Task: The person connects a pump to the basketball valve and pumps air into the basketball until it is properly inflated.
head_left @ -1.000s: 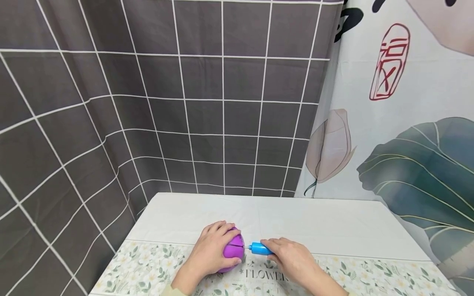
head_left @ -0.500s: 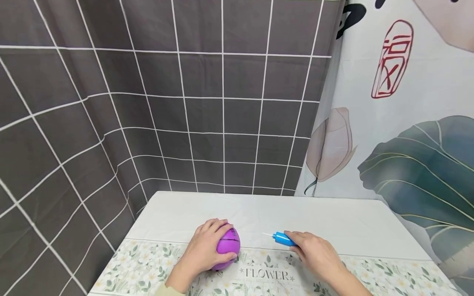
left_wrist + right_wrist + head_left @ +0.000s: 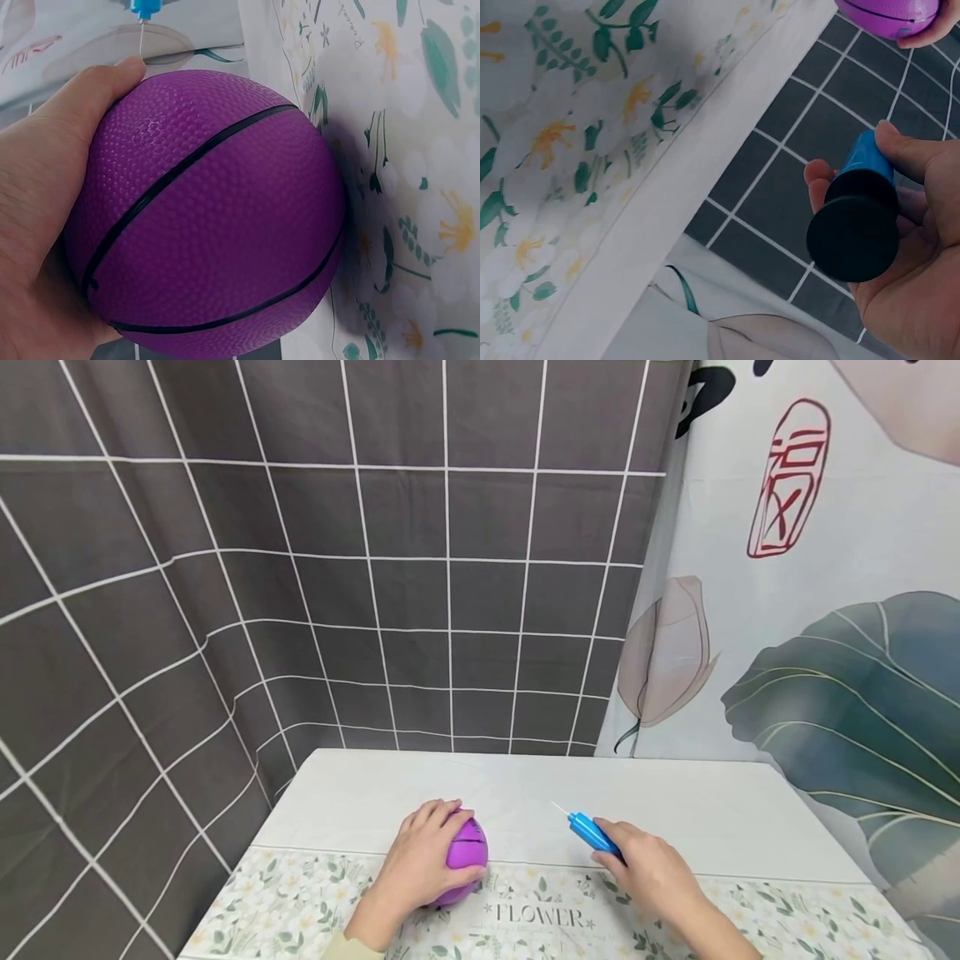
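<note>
A small purple basketball (image 3: pixel 467 853) with black seams rests on the table; its pebbled surface fills much of the left wrist view. My left hand (image 3: pixel 420 860) grips it from the left, thumb low and fingers over the top. To the right, my right hand (image 3: pixel 651 867) holds a small blue hand pump (image 3: pixel 591 833) above the table, apart from the ball. A thin needle (image 3: pixel 558 808) sticks out of the pump and points up and left. In the right wrist view the pump's black round handle end (image 3: pixel 853 238) faces the camera.
The table (image 3: pixel 675 810) has a white back half and a floral front band printed FLOWER. Behind it hangs a dark grid-patterned curtain (image 3: pixel 405 593), with a white leaf-printed curtain (image 3: pixel 697 527) at the right.
The needle, close against the ball a second ago, is now away from it. My right hand has moved right with the pump and tilted it upward. My left hand still grips the basketball.
</note>
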`<action>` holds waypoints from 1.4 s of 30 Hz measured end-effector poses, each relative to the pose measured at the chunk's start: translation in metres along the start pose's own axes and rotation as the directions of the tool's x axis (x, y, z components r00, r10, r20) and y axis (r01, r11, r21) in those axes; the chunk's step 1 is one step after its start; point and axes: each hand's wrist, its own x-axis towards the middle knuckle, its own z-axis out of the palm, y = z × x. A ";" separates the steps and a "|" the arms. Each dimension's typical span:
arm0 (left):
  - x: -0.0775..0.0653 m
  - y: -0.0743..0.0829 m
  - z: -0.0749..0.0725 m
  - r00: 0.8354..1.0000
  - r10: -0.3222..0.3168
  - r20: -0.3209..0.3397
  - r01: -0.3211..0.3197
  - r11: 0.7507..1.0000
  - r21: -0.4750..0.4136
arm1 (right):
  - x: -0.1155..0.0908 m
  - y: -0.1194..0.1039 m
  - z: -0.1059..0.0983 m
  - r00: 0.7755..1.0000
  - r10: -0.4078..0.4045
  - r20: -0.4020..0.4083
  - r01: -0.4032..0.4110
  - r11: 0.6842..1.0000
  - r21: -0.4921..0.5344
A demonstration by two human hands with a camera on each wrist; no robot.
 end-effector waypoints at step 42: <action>0.006 0.008 0.002 1.000 -0.005 0.004 0.005 1.000 0.021 | 0.011 0.041 0.040 0.996 0.051 0.078 -0.040 0.990 -0.135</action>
